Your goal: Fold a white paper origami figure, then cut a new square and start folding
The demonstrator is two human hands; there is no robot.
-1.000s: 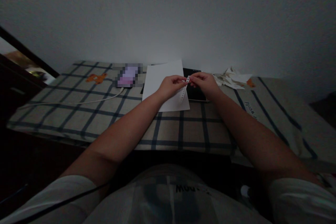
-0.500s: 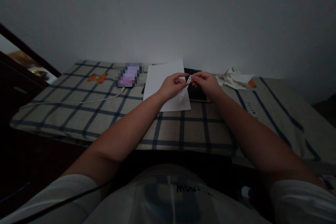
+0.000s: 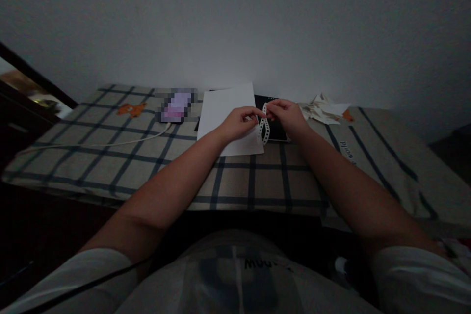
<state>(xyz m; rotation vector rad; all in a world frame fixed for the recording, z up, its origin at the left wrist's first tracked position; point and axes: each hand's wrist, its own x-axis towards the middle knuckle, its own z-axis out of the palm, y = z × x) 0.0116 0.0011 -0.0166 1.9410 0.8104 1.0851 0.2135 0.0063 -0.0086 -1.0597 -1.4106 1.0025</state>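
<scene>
A narrow white paper strip punched with a row of holes (image 3: 267, 133) is bent over, so two lengths hang side by side below my fingers. My right hand (image 3: 289, 114) pinches its upper end between thumb and fingertips. From the other side, my left hand (image 3: 238, 123) has its fingers bent around the strip, the index fingertip pressing near the fold; the thumb's contact is partly hidden. Under my left hand lie white paper sheets (image 3: 226, 103). A flat black item, perhaps a notebook or folder (image 3: 278, 130), lies partly under the sheets and below my right hand.
A pile of torn paper scraps (image 3: 324, 110) lies right of my right hand. To the left are a phone (image 3: 176, 108) with a white cable (image 3: 110, 144) plugged in. A checked cloth (image 3: 235, 191) with orange printed figures covers the table, which meets a grey wall (image 3: 235, 24).
The strip hung as a single length from both hands; now it is doubled over into two hanging lengths. My left index finger has come down onto it. The view has shifted slightly.
</scene>
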